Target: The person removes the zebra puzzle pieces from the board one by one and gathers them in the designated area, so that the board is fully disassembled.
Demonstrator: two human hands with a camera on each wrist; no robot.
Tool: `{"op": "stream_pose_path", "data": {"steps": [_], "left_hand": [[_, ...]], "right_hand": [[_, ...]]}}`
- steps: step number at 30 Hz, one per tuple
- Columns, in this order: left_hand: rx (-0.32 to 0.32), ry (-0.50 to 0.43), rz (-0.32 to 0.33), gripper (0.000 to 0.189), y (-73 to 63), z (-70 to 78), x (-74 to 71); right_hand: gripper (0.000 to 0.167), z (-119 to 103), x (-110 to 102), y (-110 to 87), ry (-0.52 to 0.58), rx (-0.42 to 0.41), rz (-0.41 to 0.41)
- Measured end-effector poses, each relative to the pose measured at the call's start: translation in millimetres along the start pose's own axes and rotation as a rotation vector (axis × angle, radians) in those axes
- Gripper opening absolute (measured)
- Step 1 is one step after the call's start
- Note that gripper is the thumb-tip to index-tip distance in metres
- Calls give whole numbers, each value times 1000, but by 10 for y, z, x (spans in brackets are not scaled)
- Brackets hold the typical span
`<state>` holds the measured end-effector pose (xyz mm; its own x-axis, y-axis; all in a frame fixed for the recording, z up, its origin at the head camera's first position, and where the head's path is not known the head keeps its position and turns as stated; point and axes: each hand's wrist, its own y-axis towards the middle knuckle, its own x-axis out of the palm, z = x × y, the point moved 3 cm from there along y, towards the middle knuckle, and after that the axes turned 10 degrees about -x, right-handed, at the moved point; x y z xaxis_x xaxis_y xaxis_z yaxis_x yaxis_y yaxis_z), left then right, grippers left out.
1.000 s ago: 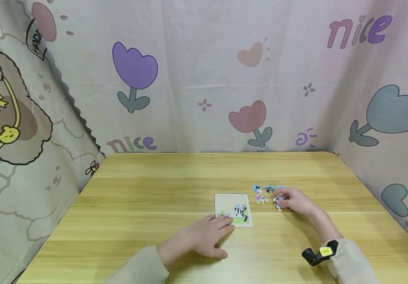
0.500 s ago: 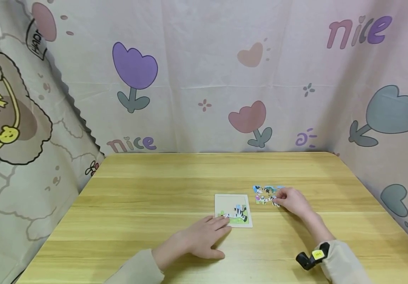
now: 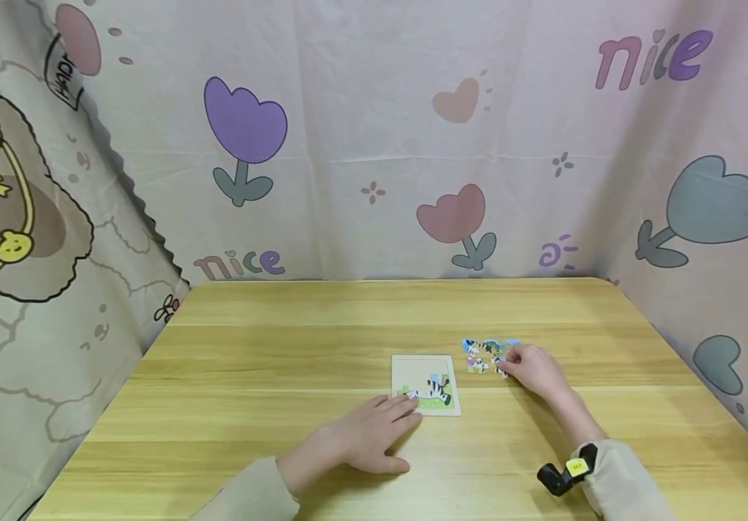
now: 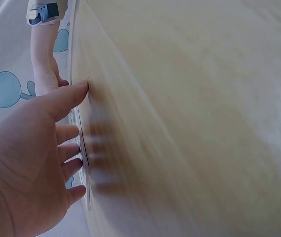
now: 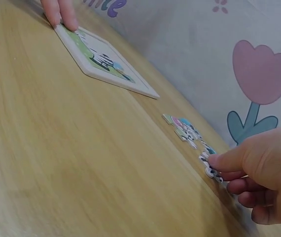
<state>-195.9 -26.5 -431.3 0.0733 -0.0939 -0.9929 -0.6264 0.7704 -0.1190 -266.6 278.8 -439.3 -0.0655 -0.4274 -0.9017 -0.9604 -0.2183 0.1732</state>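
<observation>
A square puzzle board (image 3: 409,367) with a pale frame lies on the table, partly filled with zebra-picture pieces along its bottom and right. My left hand (image 3: 370,434) rests on the board's lower left corner, fingers straight; in the left wrist view its fingertips (image 4: 74,169) touch the board's edge. To the right of the board, my right hand (image 3: 537,367) pinches a black-and-white puzzle piece (image 5: 208,168) between thumb and fingers, low over the table. Several loose puzzle pieces (image 3: 476,364) lie close beside it; the right hand partly hides the group.
The wooden table (image 3: 270,354) extends around the board and pieces. A printed curtain (image 3: 348,108) hangs behind its far edge and along both sides. A black wrist camera (image 3: 566,470) sits on the right sleeve.
My right hand has shifted slightly left, bringing the pinched piece closer to the other loose pieces. The left hand has slid back a little over the board's corner.
</observation>
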Motion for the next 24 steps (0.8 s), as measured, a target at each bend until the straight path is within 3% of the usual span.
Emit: {"op": "stream_pose_path", "data": {"steps": [7, 12, 20, 24], "left_hand": [[-2, -1, 11, 72, -5, 3, -1], [-3, 16, 8, 72, 3, 17, 1], [15, 34, -3, 72, 114, 93, 3], [14, 52, -6, 72, 194, 130, 16]], "right_hand": [[18, -74, -13, 9, 30, -16, 46], [14, -271, 16, 79, 144, -99, 80], [24, -697, 201, 163, 353, -172, -31], [27, -836, 306, 184, 387, -250, -105]]}}
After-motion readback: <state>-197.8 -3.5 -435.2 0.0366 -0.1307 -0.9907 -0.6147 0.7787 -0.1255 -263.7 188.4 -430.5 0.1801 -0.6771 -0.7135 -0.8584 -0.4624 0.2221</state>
